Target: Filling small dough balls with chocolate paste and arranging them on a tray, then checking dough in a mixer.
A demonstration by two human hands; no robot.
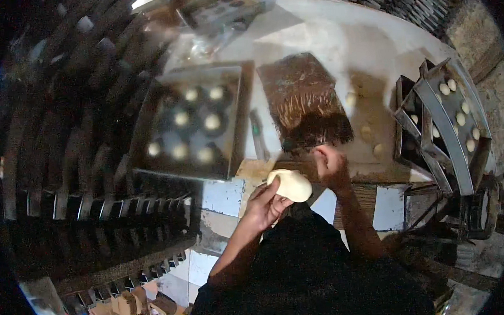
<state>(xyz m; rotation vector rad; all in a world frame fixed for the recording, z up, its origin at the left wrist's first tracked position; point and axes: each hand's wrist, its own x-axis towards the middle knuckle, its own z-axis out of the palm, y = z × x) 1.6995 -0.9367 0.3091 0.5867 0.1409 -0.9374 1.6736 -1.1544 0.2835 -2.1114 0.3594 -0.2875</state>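
My left hand (264, 207) is wrapped round a smooth, pale lump of dough (291, 187), held in front of my body just off the near edge of the table. My right hand (328, 161) is at the near end of a dark brown slab of paste (300, 91), with its fingers curled in. Whatever those fingers hold, if anything, is too dim to make out. Ridged scrape marks run across the slab, and its near end is darker and crumbly. A narrow tool with a green mark (256, 131) lies left of it.
To the left sits a large metal tray (235, 124) with several round dough balls (212, 122). Stacked trays (443, 128) with more dough balls stand at the right. Another tray (220, 12) is at the far side. Dark metal racks (111, 206) fill the left.
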